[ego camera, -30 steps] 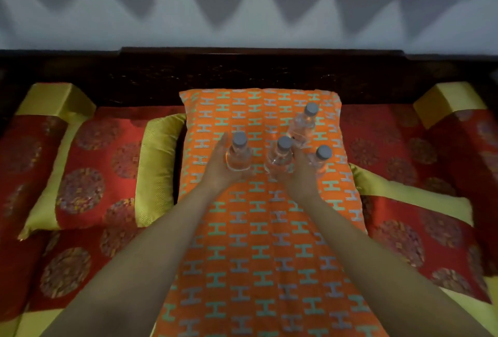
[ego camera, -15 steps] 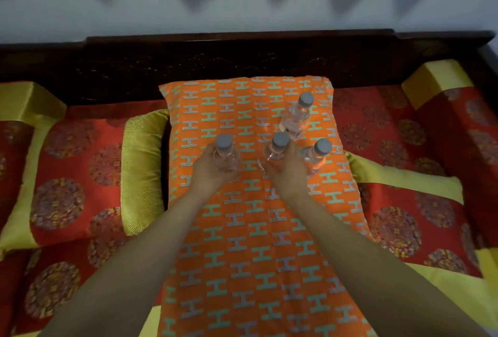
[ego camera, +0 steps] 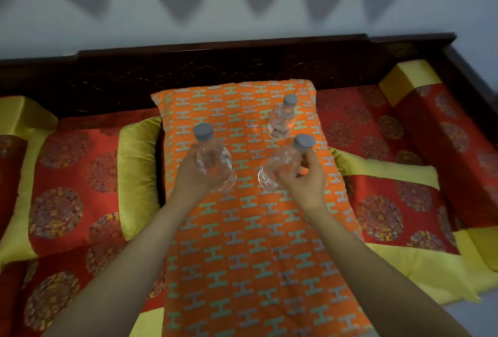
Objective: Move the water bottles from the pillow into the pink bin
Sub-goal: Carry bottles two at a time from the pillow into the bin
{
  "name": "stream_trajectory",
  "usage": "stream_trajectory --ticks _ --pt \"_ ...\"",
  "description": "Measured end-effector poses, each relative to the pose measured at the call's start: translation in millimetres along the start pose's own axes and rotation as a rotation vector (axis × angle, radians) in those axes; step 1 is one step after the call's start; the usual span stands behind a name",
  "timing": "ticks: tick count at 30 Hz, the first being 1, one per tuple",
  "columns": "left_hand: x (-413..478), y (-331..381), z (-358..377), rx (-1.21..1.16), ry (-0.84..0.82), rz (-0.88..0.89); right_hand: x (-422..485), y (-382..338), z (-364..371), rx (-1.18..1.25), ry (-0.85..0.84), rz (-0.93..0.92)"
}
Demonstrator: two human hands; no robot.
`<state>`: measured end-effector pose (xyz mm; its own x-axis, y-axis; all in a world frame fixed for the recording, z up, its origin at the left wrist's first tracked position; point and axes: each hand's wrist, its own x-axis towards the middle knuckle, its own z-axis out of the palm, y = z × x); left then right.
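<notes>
The person's left hand is closed around the body of a clear water bottle with a grey cap. The palm is on the left side of this bottle and the fingers wrap under it, so the bottle leans with its cap pointing up and away from the person. It is above the orange pillow, over the left part of the far half; whether its base is touching the cloth cannot be told.

The right hand grips a second bottle, also clear with a grey cap. The thumb and fingers close on it from the right side, near the neck and shoulder, and the bottle lies to the left of the palm, tilted, with its round base turned toward the person. Something clear shows behind this hand, but it is too blurred to say whether it is another bottle.

A third bottle stands upright on the pillow near its far right corner, apart from both hands and beyond the right one.

The pillow lies on a bench with red and yellow cushions on both sides, and a dark wooden backrest runs along the far edge.
</notes>
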<state>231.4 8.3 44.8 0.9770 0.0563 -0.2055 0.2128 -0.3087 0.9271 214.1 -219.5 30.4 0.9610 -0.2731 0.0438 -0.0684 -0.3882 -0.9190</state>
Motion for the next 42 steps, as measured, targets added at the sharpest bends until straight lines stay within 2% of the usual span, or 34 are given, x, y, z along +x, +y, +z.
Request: stream_trajectory --ticks 4,6,9,15,22,30,42 --pt "-9.9 8.8 9.8 -0.029 -0.093 0.05 -9.5 -7.8 -37.0 -0.04 0.072 0.021" --pt "-15.3 10.7 16.6 -0.026 -0.071 0.054 -15.5 -12.4 -57.6 -0.054 0.069 0.046" --pt "-25.2 23.7 38.4 -0.011 -0.06 0.099 -31.0 -19.7 -104.3 -0.085 0.102 0.037" --pt "-57.5 68.1 97.4 -0.054 -0.162 0.229 -71.8 -33.0 -211.4 -0.111 0.257 0.04" --pt "-146.9 139.2 216.8 -0.089 -0.333 0.384 -153.3 -10.8 -376.0 -0.089 0.397 0.06" --pt "-249.6 221.5 368.1 -0.08 -0.52 0.447 -232.5 7.4 -560.0 -0.112 0.554 0.143" --pt "-309.3 283.9 553.9 -0.026 -0.687 0.46 -271.1 81.6 -722.2 -0.081 0.73 0.247"
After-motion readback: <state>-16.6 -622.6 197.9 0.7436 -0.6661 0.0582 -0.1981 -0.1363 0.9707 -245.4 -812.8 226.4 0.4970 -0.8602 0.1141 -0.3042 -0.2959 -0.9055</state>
